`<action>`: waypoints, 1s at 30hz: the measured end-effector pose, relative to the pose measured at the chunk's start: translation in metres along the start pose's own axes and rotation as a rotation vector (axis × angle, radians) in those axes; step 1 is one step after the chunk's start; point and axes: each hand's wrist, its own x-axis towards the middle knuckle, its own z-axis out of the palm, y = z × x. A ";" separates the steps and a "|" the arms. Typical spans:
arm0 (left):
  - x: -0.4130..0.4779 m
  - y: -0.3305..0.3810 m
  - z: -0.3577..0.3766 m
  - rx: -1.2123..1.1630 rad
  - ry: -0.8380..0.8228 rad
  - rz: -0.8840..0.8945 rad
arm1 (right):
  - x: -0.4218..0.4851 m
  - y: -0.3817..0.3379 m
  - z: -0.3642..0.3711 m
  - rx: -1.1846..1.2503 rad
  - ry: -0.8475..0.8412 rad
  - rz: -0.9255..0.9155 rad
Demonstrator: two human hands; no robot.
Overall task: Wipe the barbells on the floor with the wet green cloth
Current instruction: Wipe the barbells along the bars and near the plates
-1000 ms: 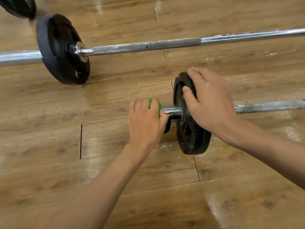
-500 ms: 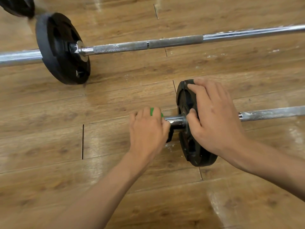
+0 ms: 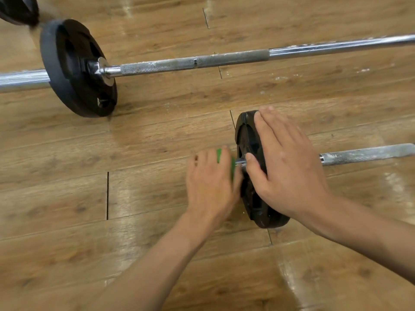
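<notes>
Green cloth (image 3: 219,155) shows only as two slivers, one between the knuckles of the left hand (image 3: 211,182) and one at its thumb side. The rest is bunched inside the fist. That hand comes in from the near left with its forearm stretched diagonally and its back turned upward. Its fingers are curled down around the cloth and the stubby left end of the near barbell (image 3: 363,154). A short piece of chrome sleeve (image 3: 239,162) shows between the two hands.

The right hand (image 3: 289,173) reaches in from the near right and lies over the near black plate (image 3: 248,140), which stands on edge on the wooden floor (image 3: 157,135). Its fingers are straight and close together, laid flat along the plate's upper rim and pointing far-left. The thumb is spread apart from them and presses on the plate's left face just beside the sleeve. The palm covers the plate's right side, so I cannot tell what it touches there. To the right of the wrist, the scuffed grey bar runs off the right edge.

The far barbell (image 3: 224,59) lies well apart from both hands, across the whole width of the floor. Its far black plate (image 3: 74,68) stands at the left. Part of another dark plate (image 3: 18,10) sits in the far left corner.
</notes>
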 end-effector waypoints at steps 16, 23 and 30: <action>-0.003 0.015 0.011 -0.061 0.153 0.031 | 0.004 0.004 0.003 0.165 0.032 0.021; 0.006 -0.007 0.008 -0.010 0.105 0.177 | -0.002 0.006 0.002 0.202 0.044 -0.011; 0.006 -0.021 0.000 0.005 0.118 -0.035 | 0.001 0.003 0.003 0.222 0.056 0.024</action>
